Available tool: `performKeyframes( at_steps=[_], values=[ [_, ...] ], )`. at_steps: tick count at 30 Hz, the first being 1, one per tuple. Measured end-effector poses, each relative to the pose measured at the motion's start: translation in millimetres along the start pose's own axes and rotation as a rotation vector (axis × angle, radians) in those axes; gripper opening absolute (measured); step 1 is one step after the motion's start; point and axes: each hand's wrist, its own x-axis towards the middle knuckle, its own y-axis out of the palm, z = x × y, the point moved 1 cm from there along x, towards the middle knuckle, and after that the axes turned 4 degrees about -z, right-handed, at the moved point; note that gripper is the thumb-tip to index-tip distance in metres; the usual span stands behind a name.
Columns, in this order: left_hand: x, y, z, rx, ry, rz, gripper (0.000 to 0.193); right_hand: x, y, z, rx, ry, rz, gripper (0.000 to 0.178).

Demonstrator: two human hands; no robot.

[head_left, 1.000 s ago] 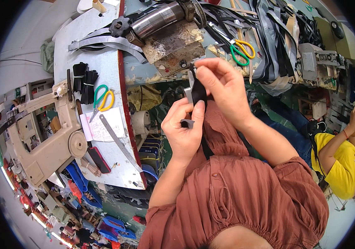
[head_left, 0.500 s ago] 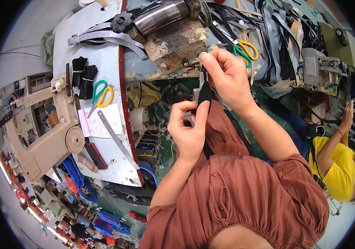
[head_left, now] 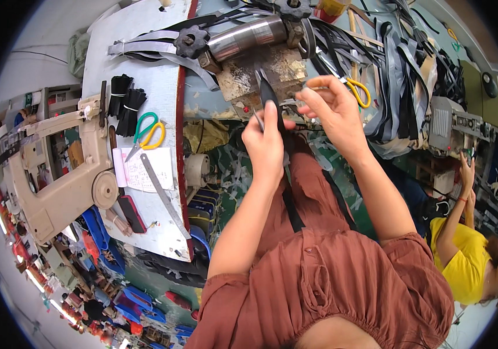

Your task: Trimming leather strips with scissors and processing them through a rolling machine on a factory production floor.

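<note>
My left hand (head_left: 264, 145) is closed round a black strap (head_left: 269, 92), its thumb lying along the top. The strap's narrow grey tip lies over the worn metal plate (head_left: 234, 81) in front of a roller machine with a steel cylinder (head_left: 248, 38). Part of the strap's lower length drops behind the hand toward my lap. To the right of the strap, my right hand (head_left: 337, 113) is raised with fingers bent and apart. I see nothing in it.
Yellow-handled scissors (head_left: 358, 93) and many grey and black straps (head_left: 397, 87) lie right of the machine. A white table (head_left: 162, 104) at left bears green-and-yellow scissors (head_left: 144, 135), black bundles (head_left: 130, 113), a ruler (head_left: 162, 189) and a phone (head_left: 131, 214). A co-worker in yellow (head_left: 461, 262) sits at right.
My right hand has let go of the strap and moved down and to the right. My left hand has brought the strap's tip forward over the machine's plate.
</note>
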Motion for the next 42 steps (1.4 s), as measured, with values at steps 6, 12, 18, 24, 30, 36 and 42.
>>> performKeyframes(
  at_steps=[6,12,18,24,30,36,42],
  values=[
    [33,16,4,-0.082,-0.003,-0.063,0.031,1,-15,-11,-0.125,0.078,0.09,0.027],
    [-1,2,31,0.106,0.012,0.002,0.028,38,-24,0,-0.1,-0.083,0.016,0.016],
    [-27,-8,38,0.049,-0.116,0.049,0.028,155,-28,41,-0.281,-0.408,-0.079,0.031],
    [3,5,18,-0.036,-0.1,0.045,0.03,250,22,42,-0.818,-0.22,0.694,0.067],
    [33,18,1,-0.128,-0.045,0.001,0.032,244,73,64,-1.12,-0.17,1.095,0.067],
    [32,5,-9,0.006,-0.067,0.155,0.02,247,50,86,-0.253,0.061,0.7,0.024],
    [10,-24,-24,-0.25,-0.214,0.38,0.04,241,-76,39,-1.195,-0.246,0.478,0.03]
  ],
)
